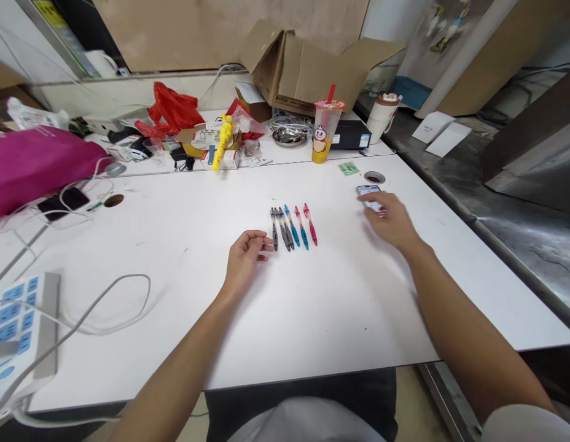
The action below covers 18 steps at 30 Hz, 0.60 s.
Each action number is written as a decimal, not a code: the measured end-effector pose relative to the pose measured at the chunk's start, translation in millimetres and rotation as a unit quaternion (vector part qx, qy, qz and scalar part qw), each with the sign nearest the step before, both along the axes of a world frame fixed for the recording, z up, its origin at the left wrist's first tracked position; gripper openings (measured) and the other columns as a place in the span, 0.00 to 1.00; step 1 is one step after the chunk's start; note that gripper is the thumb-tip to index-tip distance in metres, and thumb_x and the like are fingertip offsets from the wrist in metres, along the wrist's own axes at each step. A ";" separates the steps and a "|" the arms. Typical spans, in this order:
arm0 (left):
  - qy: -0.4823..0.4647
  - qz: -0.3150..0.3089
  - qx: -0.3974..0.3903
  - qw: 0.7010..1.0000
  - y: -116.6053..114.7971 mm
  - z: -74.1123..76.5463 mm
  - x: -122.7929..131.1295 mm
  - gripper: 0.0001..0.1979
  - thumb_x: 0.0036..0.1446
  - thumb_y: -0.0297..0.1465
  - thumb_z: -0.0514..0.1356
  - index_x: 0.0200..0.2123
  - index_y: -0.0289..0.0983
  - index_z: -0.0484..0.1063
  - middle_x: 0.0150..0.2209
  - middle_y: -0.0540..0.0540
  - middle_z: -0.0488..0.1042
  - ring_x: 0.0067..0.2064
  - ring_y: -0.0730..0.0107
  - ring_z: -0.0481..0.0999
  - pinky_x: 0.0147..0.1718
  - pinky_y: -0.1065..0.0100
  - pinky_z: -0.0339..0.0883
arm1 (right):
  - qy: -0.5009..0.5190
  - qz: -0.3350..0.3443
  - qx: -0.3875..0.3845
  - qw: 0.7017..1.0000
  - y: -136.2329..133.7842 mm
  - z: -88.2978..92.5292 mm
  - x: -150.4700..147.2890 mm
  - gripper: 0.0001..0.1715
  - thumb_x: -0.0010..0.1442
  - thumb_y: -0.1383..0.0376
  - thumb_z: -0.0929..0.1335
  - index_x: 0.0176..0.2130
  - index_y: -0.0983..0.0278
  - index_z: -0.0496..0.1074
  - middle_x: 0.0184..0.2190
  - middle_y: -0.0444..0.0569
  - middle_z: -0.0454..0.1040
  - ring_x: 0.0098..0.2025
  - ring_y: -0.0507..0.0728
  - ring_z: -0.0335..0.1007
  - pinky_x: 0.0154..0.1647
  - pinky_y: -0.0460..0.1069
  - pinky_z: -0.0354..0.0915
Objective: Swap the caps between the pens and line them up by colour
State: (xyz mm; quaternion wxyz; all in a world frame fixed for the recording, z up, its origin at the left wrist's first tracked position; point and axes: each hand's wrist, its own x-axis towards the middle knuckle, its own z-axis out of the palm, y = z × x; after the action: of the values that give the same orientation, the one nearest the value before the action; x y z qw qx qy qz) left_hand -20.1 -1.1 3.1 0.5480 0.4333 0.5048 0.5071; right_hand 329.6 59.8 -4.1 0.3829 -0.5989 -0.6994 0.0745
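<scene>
Several click pens lie side by side on the white table (331,294). On the left of the row are black pens (274,230), then a blue pen (292,226), a pen with a pink top and blue grip (302,228), and a pink pen (310,225). My left hand (248,252) rests beside the leftmost black pen, fingers loosely apart, the fingertips close to it. Over at the right, my right hand (390,221) is over a lit smartphone (368,191), its fingers stretched out at the screen.
A tape roll (374,177) and a green packet (349,168) lie beyond the phone. Farther back stand a drink cup with a red straw (325,132) and an open cardboard box (303,70). A power strip (24,325) with loose cables occupies the left, near a magenta bag (40,166).
</scene>
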 end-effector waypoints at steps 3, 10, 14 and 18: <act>0.004 0.003 0.003 1.000 -1.2 1.3 0.2 0.06 0.61 0.32 0.60 0.40 0.38 0.74 0.40 0.42 0.80 0.38 0.66 0.79 0.32 0.67 0.68 | -0.091 0.206 0.003 0.974 -6.8 11.2 -53.6 0.21 0.63 0.60 0.67 0.54 0.60 0.77 0.56 0.54 0.78 0.59 0.67 0.70 0.63 0.65 0.65; 0.002 0.009 0.006 1.000 0.5 1.2 -1.7 0.05 0.61 0.32 0.60 0.40 0.38 0.74 0.40 0.43 0.80 0.37 0.66 0.79 0.32 0.67 0.68 | -0.240 0.283 -0.084 0.925 -16.4 10.9 -95.1 0.37 0.63 0.54 0.69 0.67 0.61 0.66 0.69 0.52 0.65 0.72 0.71 0.55 0.67 0.67 0.59; 0.000 0.005 0.006 1.000 0.2 1.9 -1.5 0.05 0.61 0.31 0.59 0.40 0.38 0.74 0.40 0.43 0.80 0.37 0.66 0.79 0.32 0.67 0.69 | -0.271 0.291 -0.087 0.914 -13.4 9.0 -89.3 0.34 0.66 0.54 0.66 0.67 0.63 0.67 0.69 0.53 0.65 0.72 0.70 0.55 0.67 0.67 0.60; -0.005 0.006 0.008 1.000 0.2 1.2 -1.1 0.05 0.61 0.32 0.60 0.39 0.38 0.74 0.40 0.42 0.81 0.38 0.65 0.80 0.32 0.67 0.69 | -0.296 0.294 -0.068 0.906 -10.0 11.1 -86.8 0.31 0.68 0.55 0.66 0.65 0.63 0.69 0.68 0.52 0.66 0.71 0.71 0.56 0.65 0.67 0.61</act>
State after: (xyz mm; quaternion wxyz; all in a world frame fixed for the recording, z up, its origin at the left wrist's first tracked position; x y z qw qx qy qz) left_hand -21.2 -0.9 4.3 0.5442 0.4319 0.5004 0.5167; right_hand 242.7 49.7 7.1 0.0771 -0.3856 -0.9180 0.0505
